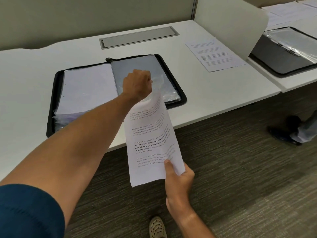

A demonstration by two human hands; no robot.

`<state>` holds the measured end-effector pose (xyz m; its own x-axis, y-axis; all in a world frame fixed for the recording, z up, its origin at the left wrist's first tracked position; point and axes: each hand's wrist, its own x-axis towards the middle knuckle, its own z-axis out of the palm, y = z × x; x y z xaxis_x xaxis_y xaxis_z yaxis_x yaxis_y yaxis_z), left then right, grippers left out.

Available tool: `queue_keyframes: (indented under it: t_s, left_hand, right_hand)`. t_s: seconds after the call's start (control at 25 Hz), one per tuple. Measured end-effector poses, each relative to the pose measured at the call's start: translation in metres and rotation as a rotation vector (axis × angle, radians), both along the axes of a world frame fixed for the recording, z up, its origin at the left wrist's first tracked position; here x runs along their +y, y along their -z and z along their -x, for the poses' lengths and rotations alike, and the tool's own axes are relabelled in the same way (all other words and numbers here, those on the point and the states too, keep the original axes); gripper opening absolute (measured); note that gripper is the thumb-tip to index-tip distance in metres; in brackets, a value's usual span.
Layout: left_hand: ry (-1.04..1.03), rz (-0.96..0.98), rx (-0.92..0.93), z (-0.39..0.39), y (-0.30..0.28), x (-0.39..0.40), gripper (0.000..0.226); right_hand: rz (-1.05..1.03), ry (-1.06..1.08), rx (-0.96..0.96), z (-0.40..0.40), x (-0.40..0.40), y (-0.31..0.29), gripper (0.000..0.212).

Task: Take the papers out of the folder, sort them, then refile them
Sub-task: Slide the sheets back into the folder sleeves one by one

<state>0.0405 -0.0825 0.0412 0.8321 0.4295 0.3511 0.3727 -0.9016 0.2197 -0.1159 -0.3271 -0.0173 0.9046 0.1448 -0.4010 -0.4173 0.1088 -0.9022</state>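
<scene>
1. Papers: one printed sheet (151, 143) was nearest the camera, held over the floor (240, 186) past the desk's front edge. Its top end ran up to the folder's right half.
2. Right hand (178, 176) gripped the sheet's lower right corner, thumb on the printed face, other fingers curled behind.
3. Left hand (137, 83) reached across the open folder, fingers curled down at the clear sleeve (161, 81) on the right half. It looked to be pinching the sleeve mouth where the sheet's top end met it; fingertips were hidden, so exact contact can't be told.
4. Folder (183, 98) lay open flat on the white desk (25, 83), black zip edge all round. Its left half carried a thick stack of sleeved pages (85, 86); its right half showed a grey backing with crinkled sleeves.
5. Judged step: sheet was either coming out of or going into that sleeve; can't tell which from one frame.
6. Further right, one loose printed page (214, 54) lay flat on the desk, well apart from the folder. That suggests removal or sorting was under way, not finished.
7. Farthest: a second folder (283, 54) sat on the neighbouring desk behind a divider, with more sheets beyond it.
8. Left to do, by my read: most of the stack looked unhandled, so the task seemed early to mid.
</scene>
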Motion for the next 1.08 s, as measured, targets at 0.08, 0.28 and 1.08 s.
queue_keyframes:
  t_s: [0.08,0.28,1.08]
  left_hand:
    - [0.003,0.004,-0.010,-0.001,-0.001,-0.001,0.019]
    - [0.060,-0.068,0.026,-0.002,0.001,-0.008,0.024]
    - [0.072,-0.068,0.218,0.040,0.030,0.003,0.016]
  right_hand:
    - [0.020,-0.017,-0.001,-0.006,0.001,-0.003,0.029]
    - [-0.036,0.031,0.089,-0.020,0.006,-0.011,0.027]
    - [-0.075,0.205,0.260,-0.035,0.038,-0.008,0.005]
